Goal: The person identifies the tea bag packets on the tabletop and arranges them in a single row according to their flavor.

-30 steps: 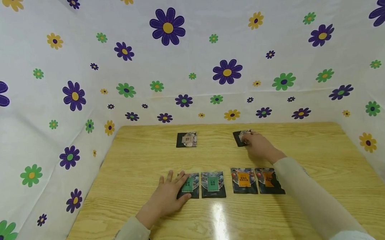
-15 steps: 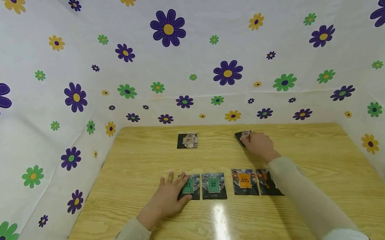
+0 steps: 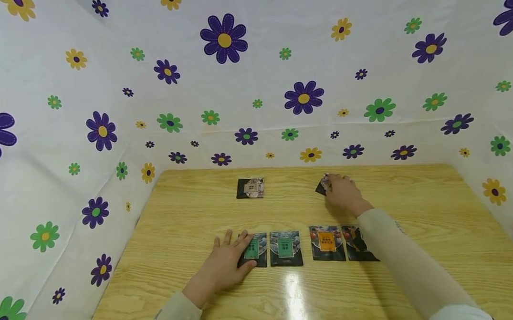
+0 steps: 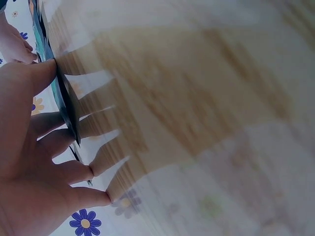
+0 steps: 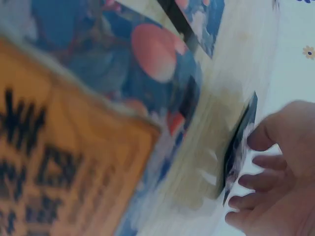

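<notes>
In the head view, my left hand (image 3: 222,264) lies with spread fingers on a green-labelled black sachet (image 3: 255,250) at the front left; its thumb rests along the lower edge. The left wrist view shows the straight fingers of that hand (image 4: 37,152) across the sachet edge (image 4: 64,101). At the back right, my right hand (image 3: 345,193) pinches a small black sachet with a beige picture (image 3: 321,187), which lies askew. In the right wrist view, thumb and curled fingers of the hand (image 5: 280,179) are at this sachet (image 5: 237,152).
Another beige-pictured sachet (image 3: 250,188) lies at the back left. In the front row are a second green sachet (image 3: 285,248), an orange-labelled one (image 3: 327,243), and another orange one (image 3: 355,239) partly under the right sleeve. Flowered cloth (image 3: 253,74) surrounds the wooden table (image 3: 189,201).
The beige-pictured sachet under my right hand has turned to a steeper slant and shifted slightly right, the hand moving with it. My left hand stays on the green sachet.
</notes>
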`<state>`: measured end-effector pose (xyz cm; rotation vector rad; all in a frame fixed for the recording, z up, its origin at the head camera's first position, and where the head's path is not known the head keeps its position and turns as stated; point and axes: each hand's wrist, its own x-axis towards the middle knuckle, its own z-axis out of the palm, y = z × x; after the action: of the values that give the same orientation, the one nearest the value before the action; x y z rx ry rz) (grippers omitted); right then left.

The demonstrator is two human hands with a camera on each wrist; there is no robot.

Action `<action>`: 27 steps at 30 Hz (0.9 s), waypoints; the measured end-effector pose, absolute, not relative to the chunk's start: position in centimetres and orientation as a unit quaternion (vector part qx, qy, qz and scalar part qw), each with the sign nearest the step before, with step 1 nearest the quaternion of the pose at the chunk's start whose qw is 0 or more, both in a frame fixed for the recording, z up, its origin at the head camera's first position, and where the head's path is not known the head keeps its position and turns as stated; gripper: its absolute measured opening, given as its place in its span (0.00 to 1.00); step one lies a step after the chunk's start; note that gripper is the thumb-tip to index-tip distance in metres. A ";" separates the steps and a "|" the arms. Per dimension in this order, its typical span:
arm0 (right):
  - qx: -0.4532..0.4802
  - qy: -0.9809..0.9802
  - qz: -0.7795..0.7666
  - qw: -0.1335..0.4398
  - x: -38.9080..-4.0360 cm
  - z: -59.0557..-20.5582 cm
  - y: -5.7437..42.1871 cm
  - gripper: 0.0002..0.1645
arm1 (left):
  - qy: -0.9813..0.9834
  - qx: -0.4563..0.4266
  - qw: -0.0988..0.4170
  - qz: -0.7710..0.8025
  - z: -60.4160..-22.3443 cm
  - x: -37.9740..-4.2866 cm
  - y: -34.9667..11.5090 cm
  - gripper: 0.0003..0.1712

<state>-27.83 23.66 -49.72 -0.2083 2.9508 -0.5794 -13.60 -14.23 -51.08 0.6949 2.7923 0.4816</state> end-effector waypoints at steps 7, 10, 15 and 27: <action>-0.048 0.981 -0.175 0.068 -27.8 -49.8 23.3 0.40 | 0.950 0.236 0.117 0.166 -51.1 -13.5 -14.1 0.41; -0.070 0.981 -0.167 0.069 -27.9 -49.8 23.5 0.41 | 0.950 0.236 0.116 0.167 -51.2 -13.6 -14.2 0.40; -0.114 0.976 -0.171 0.076 -27.7 -49.7 24.8 0.39 | 0.951 0.237 0.109 0.164 -51.1 -13.7 -14.1 0.40; -0.137 0.969 -0.193 0.075 -26.4 -49.9 27.4 0.28 | 0.952 0.235 0.111 0.162 -51.1 -13.6 -14.1 0.41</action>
<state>-26.44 27.44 -49.90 -0.4102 2.9054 -0.5799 -13.57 -14.13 -51.07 0.6914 2.7962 0.4761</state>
